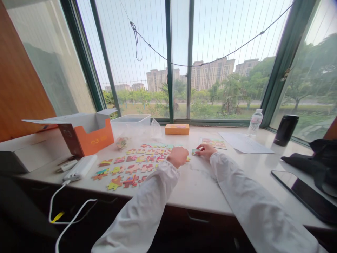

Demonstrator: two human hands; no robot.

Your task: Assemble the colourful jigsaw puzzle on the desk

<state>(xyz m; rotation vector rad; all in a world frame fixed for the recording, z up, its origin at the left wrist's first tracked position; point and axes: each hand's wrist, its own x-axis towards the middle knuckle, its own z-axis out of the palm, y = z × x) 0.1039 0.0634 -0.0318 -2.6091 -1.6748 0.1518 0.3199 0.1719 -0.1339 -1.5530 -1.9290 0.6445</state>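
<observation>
Two hands over a white desk (195, 191), rows of jigsaw pieces (132, 169) spread left of its middle.
The left hand (178, 157) is curled at the right end of the rows, its fingertips hidden, so whether it grips anything I cannot tell; the right hand (206, 151), just beside it, pinches a small green piece (195, 152) between thumb and fingers, low over the desk. The pieces run from near the front edge toward the back edge, where an orange box (177, 129) sits. A picture card (214, 143) lies just behind the right hand. An open orange carton (98, 138) stands toward the back left corner, a bottle (255, 123) and a black cylinder (286, 130) toward the back right corner.
</observation>
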